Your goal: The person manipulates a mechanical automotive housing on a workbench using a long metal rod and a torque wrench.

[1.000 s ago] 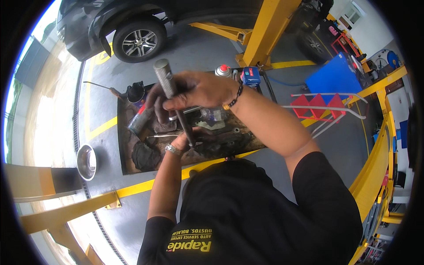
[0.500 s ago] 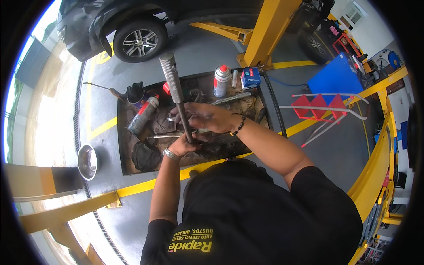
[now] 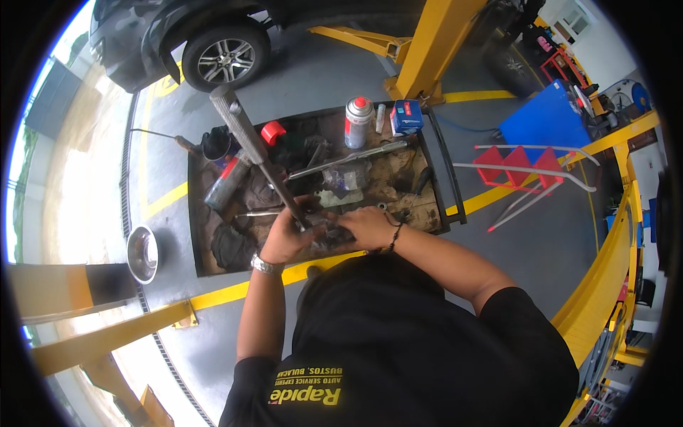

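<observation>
My left hand (image 3: pixel 284 238) is closed round the lower end of a steel bar with a knurled grip (image 3: pixel 242 124), which tilts up and left. My right hand (image 3: pixel 366 228) is low beside it, fingers curled on something dark at the bar's lower end that I cannot make out. Both are over a grimy work tray (image 3: pixel 449 185) holding an upright spray can (image 3: pixel 358 127), a lying spray can (image 3: pixel 223 186), a blue box (image 3: pixel 406 122), a red plastic piece (image 3: pixel 272 132), a long chrome tool (image 3: pixel 370 152), a plastic bag (image 3: pixel 345 178) and dark cloths (image 3: pixel 231 248).
A dark vehicle (image 3: pixel 128 35) and yellow lift post (image 3: pixel 430 53) are ahead. At right are a blue cabinet (image 3: pixel 537 121), red-stepped ladder (image 3: pixel 519 167) and yellow beams (image 3: pixel 590 285). A steel bowl (image 3: pixel 142 252) lies on the floor at left, above another beam (image 3: pixel 114 334).
My right hand has left the knurled grip and moved down to the bar's lower end. The bar's top has tipped to the left; my left hand has shifted slightly left.
</observation>
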`<state>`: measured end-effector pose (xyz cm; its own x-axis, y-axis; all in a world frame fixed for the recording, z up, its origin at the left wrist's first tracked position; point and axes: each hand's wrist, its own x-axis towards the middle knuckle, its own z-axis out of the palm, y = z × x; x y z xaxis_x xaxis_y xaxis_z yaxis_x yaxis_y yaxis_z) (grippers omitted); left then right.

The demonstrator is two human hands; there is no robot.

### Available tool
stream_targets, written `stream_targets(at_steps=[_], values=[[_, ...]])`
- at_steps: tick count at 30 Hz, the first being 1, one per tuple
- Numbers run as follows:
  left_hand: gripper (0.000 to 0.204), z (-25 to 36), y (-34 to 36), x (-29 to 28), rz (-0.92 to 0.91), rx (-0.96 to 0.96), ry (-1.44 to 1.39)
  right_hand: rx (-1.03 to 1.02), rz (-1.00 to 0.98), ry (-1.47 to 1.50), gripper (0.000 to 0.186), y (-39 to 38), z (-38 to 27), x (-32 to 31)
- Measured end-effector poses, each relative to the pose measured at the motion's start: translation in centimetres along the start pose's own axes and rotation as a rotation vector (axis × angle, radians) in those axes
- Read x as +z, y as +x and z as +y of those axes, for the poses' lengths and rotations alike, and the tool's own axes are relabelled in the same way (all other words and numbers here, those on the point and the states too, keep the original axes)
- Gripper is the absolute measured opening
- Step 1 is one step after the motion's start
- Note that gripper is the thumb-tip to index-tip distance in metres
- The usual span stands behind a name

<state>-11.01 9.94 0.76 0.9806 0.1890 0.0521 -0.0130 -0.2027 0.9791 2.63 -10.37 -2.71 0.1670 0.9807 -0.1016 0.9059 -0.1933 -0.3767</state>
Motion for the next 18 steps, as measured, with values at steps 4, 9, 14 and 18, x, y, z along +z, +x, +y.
stream_targets(at_steps=[4,9,14,18], values=[[0.046,5.4,0.4,1.7,0.355,-0.010,-0.172,0.099,-0.065,-0.046,0.090,0.0,-0.9,-1.0],[0.039,9.9,4.0,2.5,0.702,0.200,-0.260,0.080,-0.008,-0.062,0.075,-0.2,-1.4,-0.3],[0.042,14.6,7.5,1.4,0.918,0.231,-0.194,0.130,-0.002,-0.085,0.075,-0.6,-2.2,-0.5],[0.043,12.7,9.4,-4.4,-0.084,0.158,-0.796,0.225,0.015,-0.089,0.074,0.0,-3.4,-0.5]])
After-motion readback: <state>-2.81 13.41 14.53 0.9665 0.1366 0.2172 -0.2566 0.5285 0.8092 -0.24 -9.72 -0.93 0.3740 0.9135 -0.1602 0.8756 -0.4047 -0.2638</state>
